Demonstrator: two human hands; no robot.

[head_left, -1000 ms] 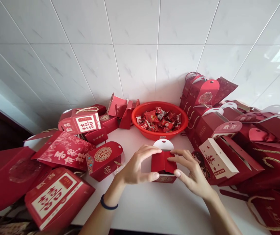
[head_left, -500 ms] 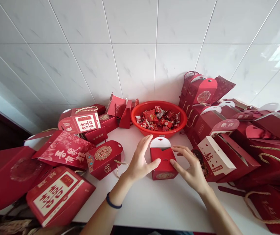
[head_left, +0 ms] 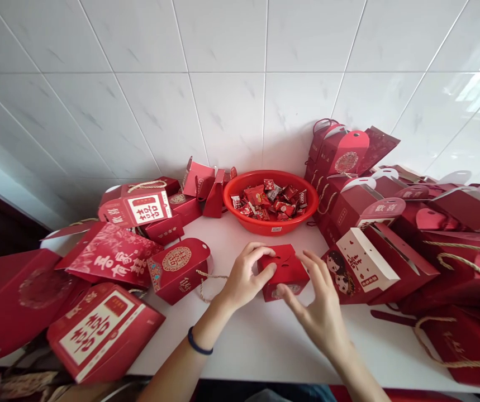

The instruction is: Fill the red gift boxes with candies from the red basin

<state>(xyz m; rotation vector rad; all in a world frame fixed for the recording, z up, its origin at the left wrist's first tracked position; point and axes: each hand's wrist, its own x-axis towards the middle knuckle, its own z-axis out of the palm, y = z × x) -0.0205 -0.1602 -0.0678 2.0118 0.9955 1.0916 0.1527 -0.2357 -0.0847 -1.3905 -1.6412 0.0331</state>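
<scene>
A small red gift box (head_left: 285, 279) stands on the white table in front of me, its top flaps folded down over the opening. My left hand (head_left: 243, 279) is at the box's left side, with curled fingers and thumb pressed on its top near the slot. At the box's right front, my right hand (head_left: 317, 304) is open, thumb and fingers spread around that corner. Just behind the box sits a red plastic basin (head_left: 248, 223), and wrapped candies (head_left: 281, 207) are heaped in it.
Red gift boxes with rope handles crowd the left, among them a box with a gold round emblem (head_left: 176, 271). More boxes (head_left: 369, 262) are piled on the right. A tiled wall (head_left: 227, 117) rises behind the white table (head_left: 240, 352).
The box's raised white rear flap has been folded down over the top, and the box is turned slightly. My left hand has moved onto its top; my right hand has come down toward the front corner.
</scene>
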